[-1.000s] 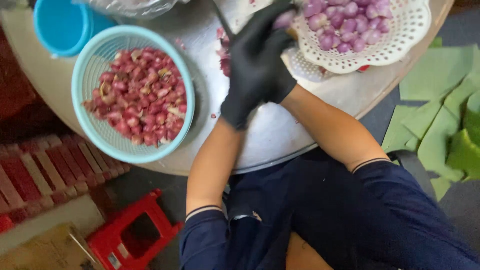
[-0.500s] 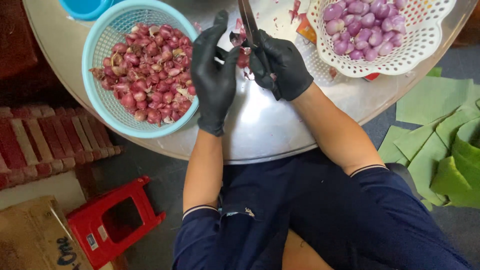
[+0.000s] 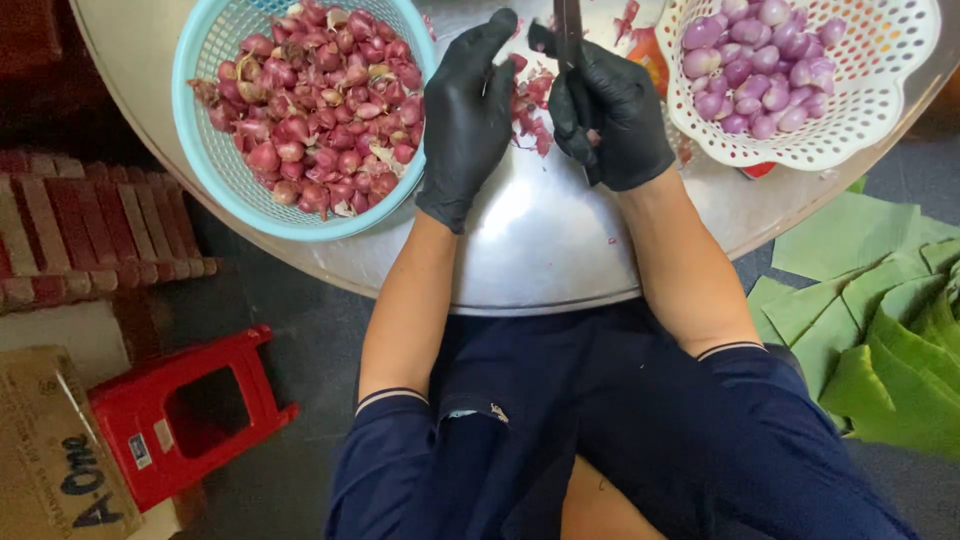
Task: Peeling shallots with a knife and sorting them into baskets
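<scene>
Both gloved hands have shifted a little toward the middle of the round metal table (image 3: 560,250) since half a second ago, and the view has closed in on them, so the blue basket (image 3: 215,170) now sits hard against the left edge of the table.

Left of the table, on the floor, a brown cardboard box (image 3: 50,450) with dark hand lettering lies in the corner, and beside it stands a red plastic stool (image 3: 185,415) bearing a small pale rectangular sticker on its top. On the table's left part the blue basket is heaped with unpeeled red shallots (image 3: 320,110). Just right of it the left hand (image 3: 465,115) holds its fingers pinched together near a small shallot piece (image 3: 517,62); whether they actually clamp it cannot be told. At the table's centre the right hand (image 3: 610,115) has its grip clamped on a knife (image 3: 568,25), blade pointing away from the person, over a scatter of red peelings (image 3: 530,115).

The blade works very near the left fingertips, so a slip on the slick skin could cut the glove. Loose peelings could also slide on the smooth metal.

On the table's right part the white basket (image 3: 880,110) holds peeled shallots (image 3: 755,60), with an orange-and-red printed package (image 3: 650,65) partly hidden beneath it. Right of the table, green leaves (image 3: 880,330) lie on the floor.
</scene>
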